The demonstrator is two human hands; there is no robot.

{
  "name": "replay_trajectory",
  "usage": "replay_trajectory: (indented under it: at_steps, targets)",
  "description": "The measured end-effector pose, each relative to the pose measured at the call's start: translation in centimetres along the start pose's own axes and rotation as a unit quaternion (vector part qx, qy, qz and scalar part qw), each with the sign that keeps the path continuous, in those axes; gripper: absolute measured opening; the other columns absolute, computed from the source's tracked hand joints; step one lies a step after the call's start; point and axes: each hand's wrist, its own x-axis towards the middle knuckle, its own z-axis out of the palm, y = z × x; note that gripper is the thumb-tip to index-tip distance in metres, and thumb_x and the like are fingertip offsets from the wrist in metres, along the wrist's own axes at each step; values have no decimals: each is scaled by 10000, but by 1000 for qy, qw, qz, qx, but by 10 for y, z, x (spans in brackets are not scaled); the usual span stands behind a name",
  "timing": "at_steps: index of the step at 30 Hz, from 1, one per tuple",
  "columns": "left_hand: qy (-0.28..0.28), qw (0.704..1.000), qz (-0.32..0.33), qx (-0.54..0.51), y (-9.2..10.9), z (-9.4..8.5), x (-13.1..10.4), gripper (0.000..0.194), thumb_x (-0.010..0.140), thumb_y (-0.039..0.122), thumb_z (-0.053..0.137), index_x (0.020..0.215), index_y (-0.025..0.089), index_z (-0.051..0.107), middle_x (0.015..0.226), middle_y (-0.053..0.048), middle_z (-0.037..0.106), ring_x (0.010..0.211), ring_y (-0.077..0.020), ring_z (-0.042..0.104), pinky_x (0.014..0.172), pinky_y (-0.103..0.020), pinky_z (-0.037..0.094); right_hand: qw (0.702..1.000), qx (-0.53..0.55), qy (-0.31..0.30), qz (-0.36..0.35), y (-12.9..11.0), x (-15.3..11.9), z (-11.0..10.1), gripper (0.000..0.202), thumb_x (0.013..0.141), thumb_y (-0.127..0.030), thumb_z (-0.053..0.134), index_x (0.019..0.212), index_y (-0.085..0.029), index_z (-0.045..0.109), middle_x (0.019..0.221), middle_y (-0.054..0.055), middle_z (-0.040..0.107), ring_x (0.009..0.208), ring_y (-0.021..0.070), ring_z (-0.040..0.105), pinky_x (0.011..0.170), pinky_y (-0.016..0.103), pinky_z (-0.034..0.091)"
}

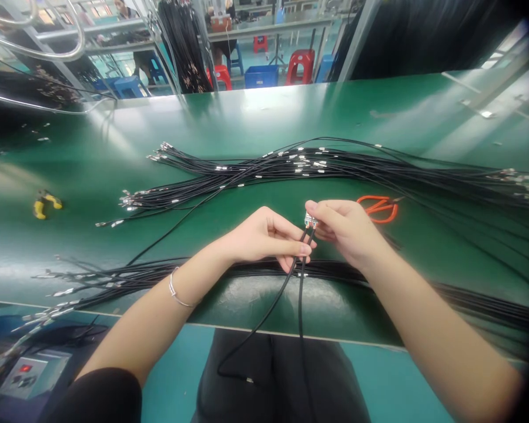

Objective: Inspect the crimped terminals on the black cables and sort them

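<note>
My left hand (286, 238) pinches two black cables (300, 288) just below their ends, thumb on top. Those cables hang down over the table edge toward my lap. At their upper ends sits a small pale connector (309, 220) with bits of orange at the wire entries. My right hand (341, 226) grips this connector between thumb and fingers, close beside the left fingertips. Under both hands runs a bundle of black cables (251, 269). Beyond it lies a larger cable bundle (264, 167) with white labels and metal-tipped ends.
Orange-handled scissors (381, 208) lie right of my right hand. Yellow-handled cutters (46, 202) rest on the green table (229, 117) at left. A control box (35, 373) with a red switch stands below the left edge. Black cables hang (185, 47) from a rack behind.
</note>
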Motion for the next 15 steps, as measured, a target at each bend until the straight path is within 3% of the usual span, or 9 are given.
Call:
replay_trajectory:
  at_steps: [6, 15]
  targets:
    - [-5, 1000, -7, -13, 1, 3, -1, 246, 758, 278, 782, 916, 93, 747, 800, -92, 732, 589, -143, 683, 555, -231, 610, 996, 31, -60, 51, 0, 1, 0, 467, 851, -356, 641, 493, -173, 405, 450, -63, 243, 410, 54, 212, 450, 258, 119]
    - [-8, 1000, 1, -16, -1, 5, -1, 220, 762, 277, 779, 875, 91, 748, 769, -87, 725, 574, -139, 676, 547, -227, 608, 989, 42, -103, 96, -2, -1, -1, 425, 891, -306, 572, 526, -161, 409, 463, -58, 293, 415, 46, 226, 439, 235, 110]
